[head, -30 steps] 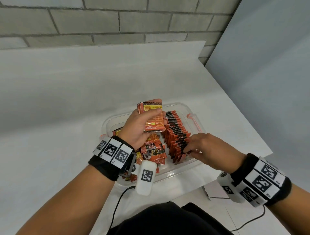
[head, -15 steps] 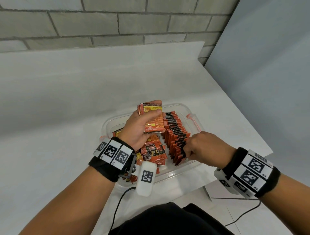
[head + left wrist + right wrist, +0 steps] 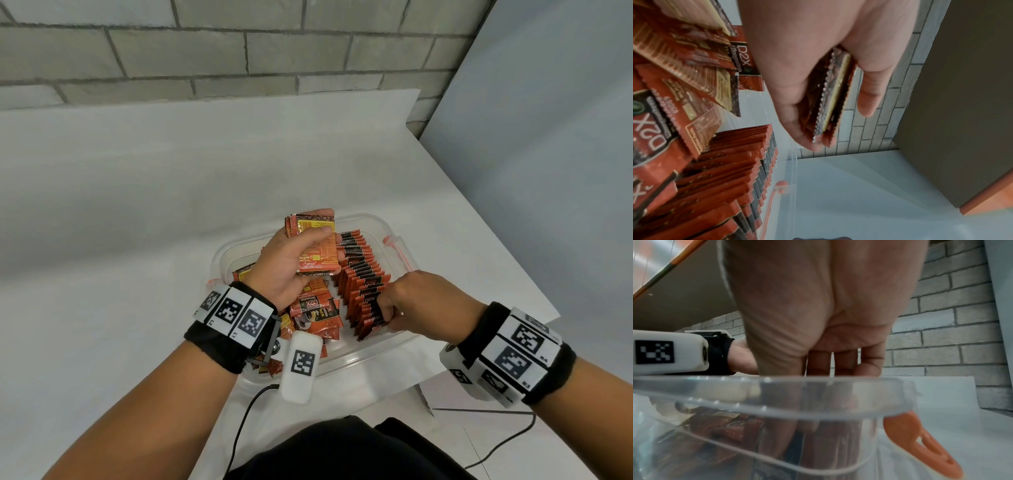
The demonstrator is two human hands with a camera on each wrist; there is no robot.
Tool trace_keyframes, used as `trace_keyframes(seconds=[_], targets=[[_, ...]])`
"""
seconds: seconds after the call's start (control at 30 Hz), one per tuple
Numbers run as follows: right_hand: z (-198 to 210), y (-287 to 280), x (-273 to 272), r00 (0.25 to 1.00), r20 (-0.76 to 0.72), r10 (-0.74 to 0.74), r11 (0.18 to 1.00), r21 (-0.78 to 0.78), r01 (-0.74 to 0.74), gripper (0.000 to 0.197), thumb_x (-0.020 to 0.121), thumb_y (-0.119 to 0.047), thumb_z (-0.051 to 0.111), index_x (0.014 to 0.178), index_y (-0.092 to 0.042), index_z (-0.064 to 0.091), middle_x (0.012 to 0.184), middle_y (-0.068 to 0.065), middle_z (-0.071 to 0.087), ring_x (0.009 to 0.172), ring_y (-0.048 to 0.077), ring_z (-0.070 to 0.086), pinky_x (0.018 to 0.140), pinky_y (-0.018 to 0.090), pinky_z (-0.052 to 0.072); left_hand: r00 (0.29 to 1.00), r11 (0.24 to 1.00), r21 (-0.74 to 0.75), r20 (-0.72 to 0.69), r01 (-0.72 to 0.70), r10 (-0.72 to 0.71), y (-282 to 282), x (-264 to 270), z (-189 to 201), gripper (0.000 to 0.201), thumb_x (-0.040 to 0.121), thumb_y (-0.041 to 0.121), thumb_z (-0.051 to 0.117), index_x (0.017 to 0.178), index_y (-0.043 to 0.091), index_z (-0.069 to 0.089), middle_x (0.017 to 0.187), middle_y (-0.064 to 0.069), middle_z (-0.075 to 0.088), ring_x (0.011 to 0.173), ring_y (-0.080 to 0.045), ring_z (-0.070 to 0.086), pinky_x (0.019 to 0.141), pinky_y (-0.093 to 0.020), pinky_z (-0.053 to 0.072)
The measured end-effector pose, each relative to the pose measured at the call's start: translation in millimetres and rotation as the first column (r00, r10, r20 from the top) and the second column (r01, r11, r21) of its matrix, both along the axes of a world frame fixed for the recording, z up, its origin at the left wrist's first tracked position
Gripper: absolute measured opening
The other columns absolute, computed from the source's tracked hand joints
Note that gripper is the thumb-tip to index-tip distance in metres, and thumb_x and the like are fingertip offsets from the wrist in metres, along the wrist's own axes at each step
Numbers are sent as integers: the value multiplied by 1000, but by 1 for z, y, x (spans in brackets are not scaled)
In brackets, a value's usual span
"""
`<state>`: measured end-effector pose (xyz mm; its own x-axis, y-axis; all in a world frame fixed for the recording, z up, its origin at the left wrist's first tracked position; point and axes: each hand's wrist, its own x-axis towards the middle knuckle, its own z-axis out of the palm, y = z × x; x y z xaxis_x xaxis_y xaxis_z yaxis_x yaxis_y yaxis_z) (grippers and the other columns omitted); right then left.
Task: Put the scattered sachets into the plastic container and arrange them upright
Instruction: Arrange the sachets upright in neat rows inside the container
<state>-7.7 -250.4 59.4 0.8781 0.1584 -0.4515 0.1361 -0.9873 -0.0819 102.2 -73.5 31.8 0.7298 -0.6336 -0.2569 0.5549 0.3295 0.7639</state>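
While your left hand (image 3: 291, 263) keeps a curled grip on a small stack of sachets (image 3: 317, 251), thumb across the printed face and fingers behind, that stack is held up above the far left part of the plastic container (image 3: 363, 363). From the left wrist view you can see the stack edge-on (image 3: 830, 97), pinched between thumb and fingers. Inside the container, a row of upright sachets (image 3: 363, 284) runs from far to near along its right side, packed face to face. To the left of that row, loose sachets (image 3: 315, 311) lie flat and overlapping in a heap. Your right hand (image 3: 421, 305) reaches over the near right rim with its fingers curled down into the near end of the row, pinching the sachets there; the right wrist view shows those fingers (image 3: 818, 363) dipping behind the clear wall. An orange latch (image 3: 394, 246) sits on the container's far right edge. The container rests on the white table (image 3: 137, 222), near its right corner, with a brick wall (image 3: 239, 51) beyond.
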Motion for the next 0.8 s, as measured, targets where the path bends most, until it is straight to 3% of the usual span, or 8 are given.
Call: trace_keyframes(seconds=[0.23, 0.4, 0.5, 0.57, 0.67, 0.73, 0.8], targets=[[4, -9, 0, 997, -35, -71, 993, 91, 74, 8, 83, -22, 70, 90, -21, 68, 87, -13, 62, 80, 7, 56, 68, 17, 41, 998, 1000, -30, -66, 2, -4, 0, 1, -2, 35, 78, 17, 58, 112, 8, 61, 89, -15, 67, 70, -26, 67, 61, -34, 56], [11, -19, 3, 980, 29, -195, 953, 242, 183, 17, 82, -24, 73, 81, -35, 61, 74, -20, 61, 67, -2, 58, 65, 13, 40, 995, 999, -12, -93, 40, -41, 1, 2, -3, 25, 93, 6, 45, 114, 4, 58, 86, -18, 69, 73, -30, 70, 66, -38, 59], [21, -13, 9, 904, 167, -394, 831, 485, 272, 17, 84, -29, 70, 99, -31, 61, 80, -17, 63, 61, 7, 58, 59, 15, 44, 998, 997, 57, -39, 55, -53, 0, 1, -2, 43, 78, 8, 62, 120, 1, 56, 100, -18, 69, 87, -28, 69, 81, -41, 56], [28, -4, 16, 837, 173, -519, 716, 622, 316, 28, 85, -33, 67, 112, -33, 57, 88, -15, 64, 68, 7, 60, 61, 14, 48, 996, 993, 70, 3, 92, -93, -1, 0, -1, 43, 75, 9, 64, 117, 4, 59, 103, -15, 70, 91, -26, 69, 81, -37, 57], [33, 10, 29, 822, 100, -561, 634, 690, 349, 42, 84, -35, 68, 123, -34, 51, 96, -13, 64, 75, 3, 62, 66, 14, 48, 989, 989, 52, 45, 140, -142, 0, -2, -3, 38, 75, 7, 64, 113, 10, 63, 104, -13, 70, 94, -26, 68, 80, -36, 57], [30, 12, 36, 828, 73, -556, 624, 694, 358, 41, 83, -30, 71, 121, -31, 55, 97, -5, 64, 78, 10, 63, 68, 20, 50, 987, 988, 47, 54, 148, -150, 0, -2, -3, 36, 76, 10, 64, 112, 11, 64, 104, -14, 70, 94, -26, 68, 81, -37, 56], [28, 13, 41, 815, 81, -574, 596, 723, 348, 26, 81, -24, 74, 103, -30, 60, 92, 1, 64, 76, 17, 62, 70, 32, 52, 987, 987, 55, 55, 150, -153, 0, -2, -2, 31, 78, 21, 64, 107, 11, 65, 98, -13, 71, 88, -25, 69, 77, -38, 56]])
